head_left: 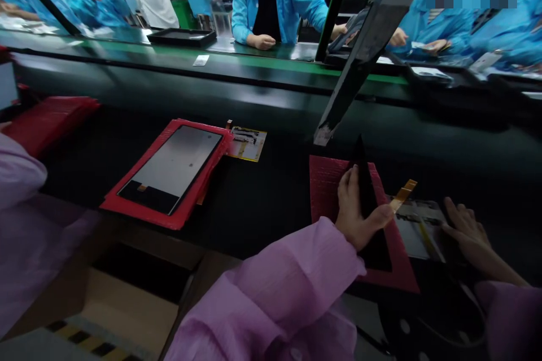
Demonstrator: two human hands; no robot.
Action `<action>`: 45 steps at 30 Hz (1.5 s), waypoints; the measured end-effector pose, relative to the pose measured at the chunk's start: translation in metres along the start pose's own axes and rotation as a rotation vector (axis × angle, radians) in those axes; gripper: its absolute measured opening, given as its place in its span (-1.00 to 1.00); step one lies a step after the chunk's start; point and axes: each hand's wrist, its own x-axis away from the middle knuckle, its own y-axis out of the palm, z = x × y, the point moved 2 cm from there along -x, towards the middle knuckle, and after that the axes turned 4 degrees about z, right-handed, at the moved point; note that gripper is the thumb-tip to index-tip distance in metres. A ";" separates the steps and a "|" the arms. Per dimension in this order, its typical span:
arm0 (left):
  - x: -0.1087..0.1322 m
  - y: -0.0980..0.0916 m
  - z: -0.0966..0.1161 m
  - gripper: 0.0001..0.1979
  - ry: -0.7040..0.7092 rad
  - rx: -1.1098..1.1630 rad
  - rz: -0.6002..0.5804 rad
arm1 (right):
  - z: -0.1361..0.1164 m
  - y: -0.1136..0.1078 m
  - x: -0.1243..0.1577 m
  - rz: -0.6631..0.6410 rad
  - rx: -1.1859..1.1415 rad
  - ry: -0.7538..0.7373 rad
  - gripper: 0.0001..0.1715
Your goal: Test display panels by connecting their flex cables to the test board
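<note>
My left hand (359, 208) spans a dark flat screen panel (376, 248), its fingers over the far side and its thumb at the right edge. Beneath lies a red foam sheet (326, 180). An orange flex cable (404, 194) sticks up beside my thumb. My right hand (470, 231) rests with fingers stretched out at the right edge of a flat silver circuit piece with yellow tape (417, 225). Farther left, a grey-faced screen panel (171, 163) lies on stacked red foam sheets (148, 217). Another taped circuit piece (249, 144) pokes out behind that stack.
A slanted metal post (359, 62) stands between me and the conveyor belt (212, 87). More red foam sheets (55, 115) lie far left, by a person's pink sleeve (21, 175). Across the line, people in blue coats work near black trays (182, 38). An open cardboard box (131, 304) sits below.
</note>
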 end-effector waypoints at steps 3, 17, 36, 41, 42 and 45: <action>0.000 0.000 -0.002 -0.04 0.003 -0.001 -0.002 | -0.004 -0.003 0.003 -0.056 -0.146 0.092 0.01; 0.001 0.000 0.001 -0.01 -0.007 -0.008 0.007 | -0.007 -0.004 0.004 -0.053 -0.173 0.060 -0.04; -0.004 0.006 -0.001 0.20 -0.127 -0.022 -0.052 | -0.023 -0.019 0.018 -0.050 -0.161 -0.017 -0.16; -0.004 0.006 -0.003 0.15 -0.133 -0.011 -0.047 | -0.018 -0.015 0.017 0.002 -0.170 -0.032 -0.19; -0.003 0.006 -0.003 0.13 -0.132 -0.009 -0.045 | -0.017 -0.014 0.017 0.009 -0.165 -0.034 -0.20; -0.002 0.006 -0.003 0.10 -0.120 -0.008 -0.034 | -0.015 -0.012 0.016 0.012 -0.151 -0.040 -0.21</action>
